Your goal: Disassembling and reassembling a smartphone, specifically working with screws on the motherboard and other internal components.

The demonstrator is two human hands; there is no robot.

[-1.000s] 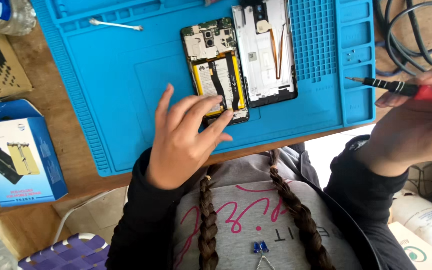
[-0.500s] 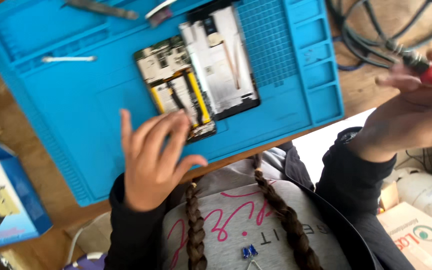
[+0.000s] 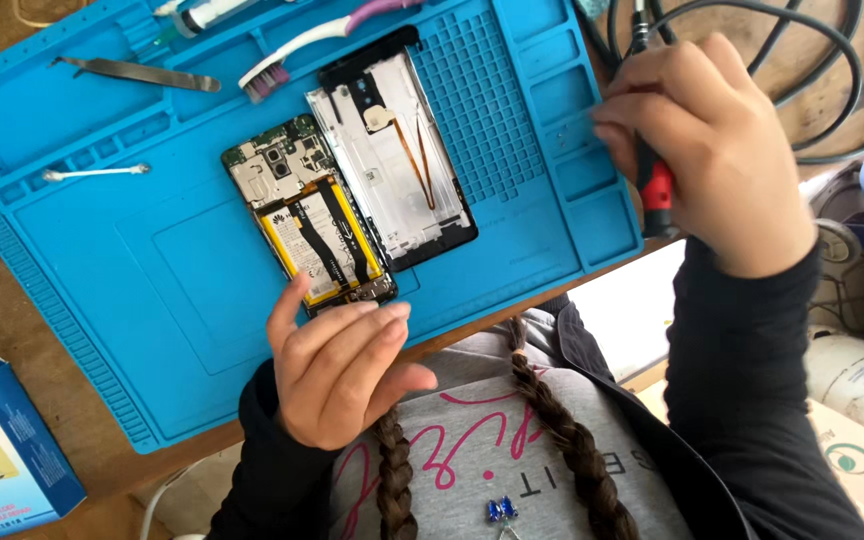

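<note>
An opened phone body (image 3: 307,225) with a yellow battery and black ribbon cables lies on a blue work mat (image 3: 162,270). Its removed back cover (image 3: 392,160) lies right beside it. My left hand (image 3: 337,365) rests at the mat's near edge, fingertips touching the bottom end of the phone body, holding nothing. My right hand (image 3: 707,150) is curled around a red and black screwdriver (image 3: 655,185) over the mat's right compartments, the tool pointing down.
Metal tweezers (image 3: 142,73), a cotton swab (image 3: 92,172), a toothbrush (image 3: 302,45) and a syringe (image 3: 207,15) lie on the mat's far side. Black cables (image 3: 802,60) coil at the top right. A blue box (image 3: 2,450) sits at the lower left on the wooden bench.
My right hand has swung the screwdriver in over the mat's right edge. My left hand keeps its place at the phone's bottom end. The camera has shifted, showing more of the mat's far side.
</note>
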